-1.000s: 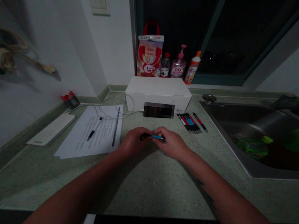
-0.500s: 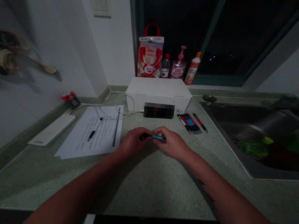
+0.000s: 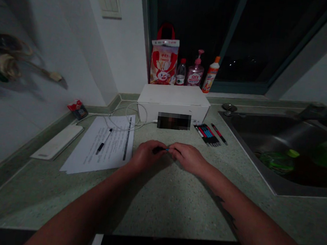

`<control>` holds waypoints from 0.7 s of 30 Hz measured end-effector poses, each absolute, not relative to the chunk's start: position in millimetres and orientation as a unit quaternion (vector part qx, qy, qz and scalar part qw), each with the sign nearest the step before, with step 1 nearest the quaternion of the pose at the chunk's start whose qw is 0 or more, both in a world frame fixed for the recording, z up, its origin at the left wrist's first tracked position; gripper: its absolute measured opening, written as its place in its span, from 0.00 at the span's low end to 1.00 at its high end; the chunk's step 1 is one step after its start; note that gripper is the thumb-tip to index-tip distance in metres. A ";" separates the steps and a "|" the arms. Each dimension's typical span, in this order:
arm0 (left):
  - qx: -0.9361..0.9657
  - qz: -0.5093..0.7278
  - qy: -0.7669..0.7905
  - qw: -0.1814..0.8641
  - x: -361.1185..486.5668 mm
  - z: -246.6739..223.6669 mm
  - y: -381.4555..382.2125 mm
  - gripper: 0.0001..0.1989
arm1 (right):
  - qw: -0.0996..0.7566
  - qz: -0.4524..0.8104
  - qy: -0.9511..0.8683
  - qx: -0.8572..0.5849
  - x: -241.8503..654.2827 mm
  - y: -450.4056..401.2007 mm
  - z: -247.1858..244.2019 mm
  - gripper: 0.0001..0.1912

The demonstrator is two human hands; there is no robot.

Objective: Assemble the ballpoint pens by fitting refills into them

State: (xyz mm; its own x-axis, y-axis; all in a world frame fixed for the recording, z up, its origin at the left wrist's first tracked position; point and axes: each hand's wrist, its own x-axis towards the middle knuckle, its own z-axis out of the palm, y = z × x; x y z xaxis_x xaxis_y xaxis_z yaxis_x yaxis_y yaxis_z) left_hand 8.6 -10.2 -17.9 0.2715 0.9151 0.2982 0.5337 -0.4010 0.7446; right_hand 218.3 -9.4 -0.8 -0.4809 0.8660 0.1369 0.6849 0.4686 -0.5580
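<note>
My left hand (image 3: 147, 154) is closed around the dark end of a blue and black pen (image 3: 158, 149), low over the counter. My right hand (image 3: 187, 156) pinches the same pen from the other side, its fingertips close to those of the left. Only a small bit of blue shows between the hands; the right fingers cover the rest. To the right, several pens (image 3: 207, 135) in black, blue and red lie side by side, with a red and black pen (image 3: 218, 133) beside them. A black and white pen (image 3: 104, 141) rests on printed sheets (image 3: 113, 156) at the left.
A white box (image 3: 172, 96) stands at the back, a dark device (image 3: 174, 122) before it with a white cable. Bottles and a red bag (image 3: 163, 64) are behind. At right is a metal sink (image 3: 248, 147); at left, a white power bank-like slab (image 3: 57, 142).
The right fingers have closed over the pen, so its blue barrel, in plain view before, is now mostly covered. My left hand has barely moved.
</note>
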 end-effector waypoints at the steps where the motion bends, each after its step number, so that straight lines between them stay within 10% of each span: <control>1: 0.748 0.367 0.482 0.271 9.4 -17.5 -10.1 0.07 | 0.219 0.215 -0.828 -0.469 219.1 -9.4 -1.2 0.08; 21: 0.785 0.372 0.443 0.221 4.6 -18.9 -8.6 0.06 | 0.211 0.269 -0.815 -0.468 219.5 -8.9 -2.7 0.08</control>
State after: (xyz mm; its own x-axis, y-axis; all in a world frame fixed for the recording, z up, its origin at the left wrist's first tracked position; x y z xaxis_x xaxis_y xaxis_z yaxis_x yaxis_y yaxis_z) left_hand 4.6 -8.6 -18.9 0.3312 0.8604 0.3873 0.5313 -0.5093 0.6771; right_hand 219.5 -8.9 -2.7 -0.4732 0.8762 0.0917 0.6488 0.4170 -0.6365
